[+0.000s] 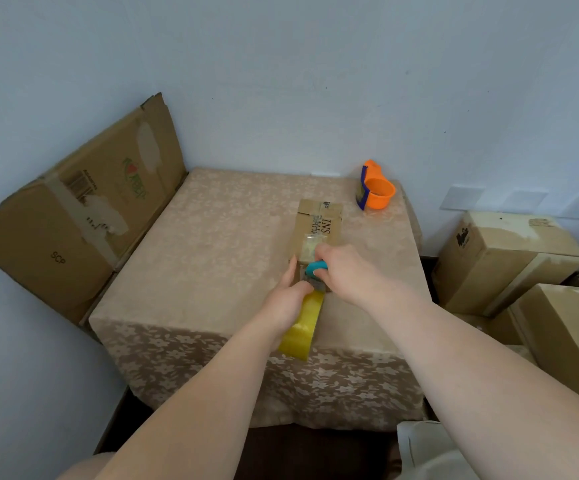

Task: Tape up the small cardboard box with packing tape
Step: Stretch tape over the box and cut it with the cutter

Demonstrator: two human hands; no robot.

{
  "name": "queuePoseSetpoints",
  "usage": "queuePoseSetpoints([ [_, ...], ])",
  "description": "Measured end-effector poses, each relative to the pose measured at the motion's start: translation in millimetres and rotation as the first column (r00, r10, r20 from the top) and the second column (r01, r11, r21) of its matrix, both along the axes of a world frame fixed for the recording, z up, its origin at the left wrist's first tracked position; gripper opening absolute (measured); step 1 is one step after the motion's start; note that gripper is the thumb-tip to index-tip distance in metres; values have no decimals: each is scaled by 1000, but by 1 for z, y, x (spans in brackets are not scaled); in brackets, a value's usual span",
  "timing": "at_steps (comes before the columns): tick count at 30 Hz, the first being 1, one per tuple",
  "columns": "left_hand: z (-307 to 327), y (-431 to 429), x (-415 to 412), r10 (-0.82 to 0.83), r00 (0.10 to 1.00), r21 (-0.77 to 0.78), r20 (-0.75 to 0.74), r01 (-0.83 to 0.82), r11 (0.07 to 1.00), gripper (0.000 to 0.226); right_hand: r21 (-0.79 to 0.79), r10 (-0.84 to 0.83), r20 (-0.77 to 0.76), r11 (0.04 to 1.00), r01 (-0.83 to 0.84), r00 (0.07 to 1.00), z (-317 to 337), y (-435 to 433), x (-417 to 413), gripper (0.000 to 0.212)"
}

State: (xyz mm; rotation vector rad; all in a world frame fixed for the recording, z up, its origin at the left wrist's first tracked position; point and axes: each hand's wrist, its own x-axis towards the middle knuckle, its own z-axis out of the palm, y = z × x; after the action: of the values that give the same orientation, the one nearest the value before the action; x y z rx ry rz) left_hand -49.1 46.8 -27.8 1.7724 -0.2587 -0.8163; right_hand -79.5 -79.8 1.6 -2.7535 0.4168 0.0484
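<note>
Left hand (290, 297): curled around the yellow packing tape roll (302, 329), thumb against the small cardboard box (317, 233). Right hand (345, 270): closed on a teal-handled cutter (315, 268) at the box's near end. Box: brown, narrow, black lettering on top, clear tape strip (310, 247) along its seam, lying just beyond both hands on the floral tablecloth (219, 244). Cutter blade hidden between the hands. Orange tape dispenser (375, 188) far right, by the table's back corner. Open cloth left of the hands.
</note>
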Motion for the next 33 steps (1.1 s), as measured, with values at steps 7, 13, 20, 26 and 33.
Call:
queuePoseSetpoints([
  [7,-1,0,0,3,1000,-14,-29,-3,1000,74,-53,40,-45,998,-42,998,3,7,4,18],
  [13,-4,-1,3,-5,1000,-21,-8,5,1000,68,-144,87,-80,985,-98,993,8,12,4,25],
  [20,-2,-1,1,-13,999,-30,-34,12,999,82,-218,109,-109,967,-131,988,11,18,5,36],
  [26,-8,-3,4,-11,999,-38,-34,9,999,77,-271,138,-127,948,-168,982,12,20,7,35],
  [33,-12,-4,6,-10,999,-57,-30,8,998,76,-386,170,-139,898,-212,976,16,21,11,37],
])
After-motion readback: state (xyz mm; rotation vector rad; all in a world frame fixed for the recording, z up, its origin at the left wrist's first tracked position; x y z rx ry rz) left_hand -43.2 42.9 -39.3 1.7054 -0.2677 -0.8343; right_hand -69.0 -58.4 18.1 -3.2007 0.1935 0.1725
